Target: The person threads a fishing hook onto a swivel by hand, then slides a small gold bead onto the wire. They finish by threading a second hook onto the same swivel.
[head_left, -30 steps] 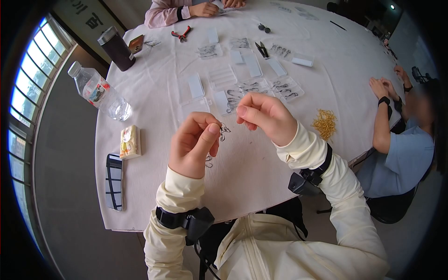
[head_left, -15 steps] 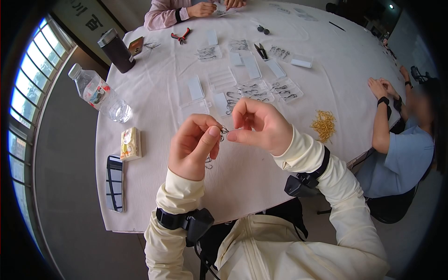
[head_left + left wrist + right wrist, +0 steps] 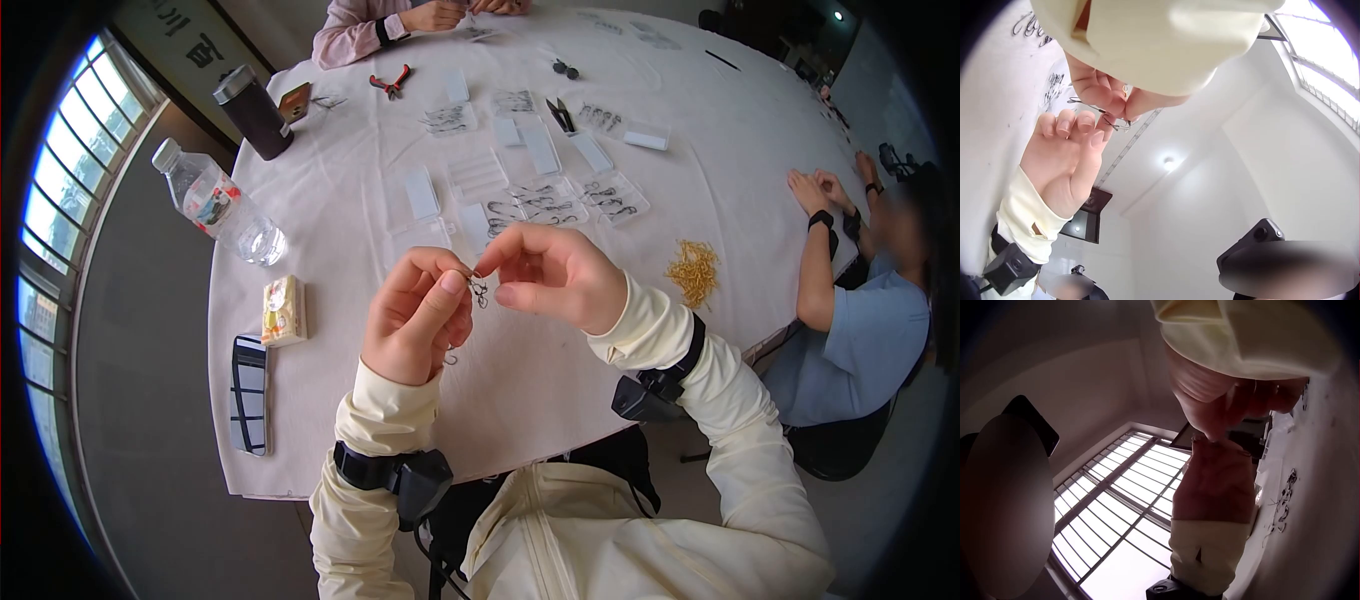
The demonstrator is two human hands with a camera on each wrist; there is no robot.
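Between thumb and index finger, my left hand (image 3: 418, 318) pinches small dark metal fishing hooks (image 3: 479, 291), which hang from its fingertips. My right hand (image 3: 562, 275) is close on the right, its index fingertip right at the hooks and its thumb held apart. In the left wrist view, a thin wire hook (image 3: 1116, 123) crosses at the left fingertips, and the right index finger reaches up to it. More loose hooks (image 3: 1285, 500) lie on the table below, mostly hidden by the left hand in the head view.
Clear plastic boxes (image 3: 615, 195) of hooks stand beyond my hands. A gold pile of small metal pieces (image 3: 692, 273) lies right. Left are a water bottle (image 3: 218, 205), tissue pack (image 3: 284, 311) and phone (image 3: 250, 395). Pliers (image 3: 391, 82) lie farther back. Other people sit around the table.
My right hand came in from the right to the hooks; its index finger has since lifted to the left fingertips, with the thumb apart. The left hand keeps its pinch almost in place.
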